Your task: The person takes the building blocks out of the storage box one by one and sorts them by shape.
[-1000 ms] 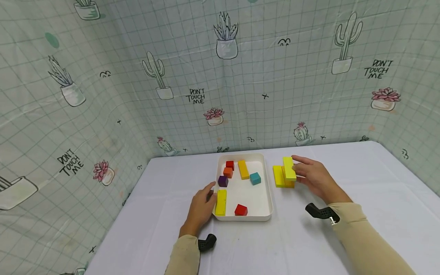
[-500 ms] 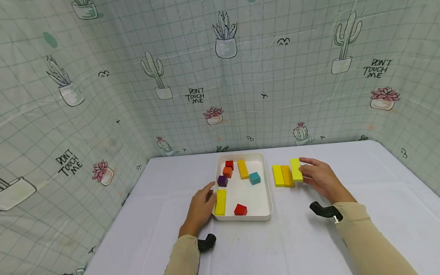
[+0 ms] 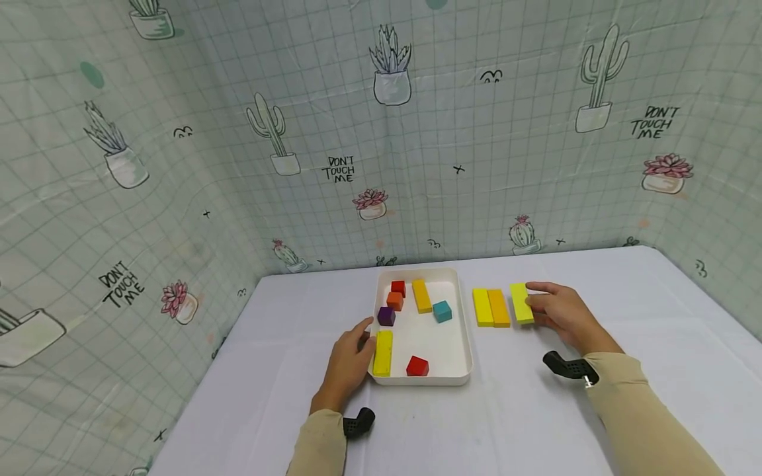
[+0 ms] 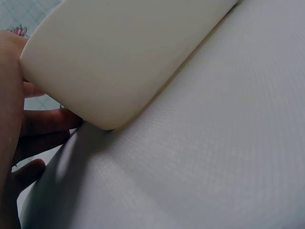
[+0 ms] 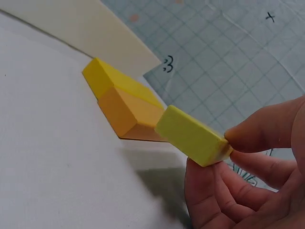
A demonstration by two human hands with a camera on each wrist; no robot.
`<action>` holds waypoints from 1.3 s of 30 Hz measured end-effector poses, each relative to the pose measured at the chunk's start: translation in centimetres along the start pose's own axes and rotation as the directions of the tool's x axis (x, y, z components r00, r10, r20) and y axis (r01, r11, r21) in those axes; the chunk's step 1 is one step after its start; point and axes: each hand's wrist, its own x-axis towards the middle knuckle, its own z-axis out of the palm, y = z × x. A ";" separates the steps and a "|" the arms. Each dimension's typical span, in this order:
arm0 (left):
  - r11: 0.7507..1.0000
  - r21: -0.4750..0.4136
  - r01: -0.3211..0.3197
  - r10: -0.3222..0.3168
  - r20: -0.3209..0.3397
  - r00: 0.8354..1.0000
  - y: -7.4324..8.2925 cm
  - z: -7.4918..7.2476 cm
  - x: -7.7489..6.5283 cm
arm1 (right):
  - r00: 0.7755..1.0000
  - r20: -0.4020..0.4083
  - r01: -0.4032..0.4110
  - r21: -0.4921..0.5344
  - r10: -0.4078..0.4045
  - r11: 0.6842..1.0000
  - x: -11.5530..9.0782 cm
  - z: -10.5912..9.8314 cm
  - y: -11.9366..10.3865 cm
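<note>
In the head view my right hand (image 3: 562,314) pinches a bright yellow-green block (image 3: 522,303) between thumb and fingers. The right wrist view shows this block (image 5: 193,136) tilted, with a shadow on the cloth below. Left of it, a yellow block (image 3: 483,307) and an orange-yellow block (image 3: 499,308) lie side by side. My left hand (image 3: 345,360) rests at the left side of a white tray (image 3: 425,380), fingers extended against its outer wall. In the left wrist view, fingers (image 4: 50,121) show beside the tray's corner; part of that hand is cut off.
Inside the tray lie a yellow block (image 3: 383,354), an orange-yellow block (image 3: 422,295), a teal cube (image 3: 442,311), a purple cube (image 3: 386,316), an orange cube (image 3: 395,301) and two red cubes. White cloth (image 3: 452,430) covers the table; a patterned curtain (image 3: 417,132) stands behind.
My right hand has carried the yellow-green block rightward and down, from above the two blocks to a spot apart on their right. The left hand and tray stay where they were.
</note>
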 end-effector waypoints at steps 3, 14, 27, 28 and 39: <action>1.000 0.008 0.005 -0.005 -0.004 1.000 0.0 0.0 0.0 | 1.000 -0.011 0.025 -0.039 -0.025 0.999 0.2 0.1 0.3; 1.000 0.005 0.000 0.000 -0.003 1.000 -0.3 -0.1 -0.2 | 0.998 -0.030 0.045 -0.171 -0.051 0.984 0.5 0.9 1.1; 1.000 0.009 0.019 -0.019 -0.008 1.000 -0.3 0.3 0.2 | 0.992 -0.062 0.090 -0.277 -0.111 0.957 1.0 1.2 1.0; 1.000 0.012 0.024 -0.023 -0.008 1.000 -0.3 0.3 0.2 | 0.991 -0.064 0.093 -0.295 -0.117 0.951 1.0 1.3 1.0; 1.000 0.006 0.024 -0.024 -0.005 1.000 -0.4 0.2 0.3 | 0.982 -0.083 0.119 -0.422 -0.169 0.899 1.3 1.7 0.6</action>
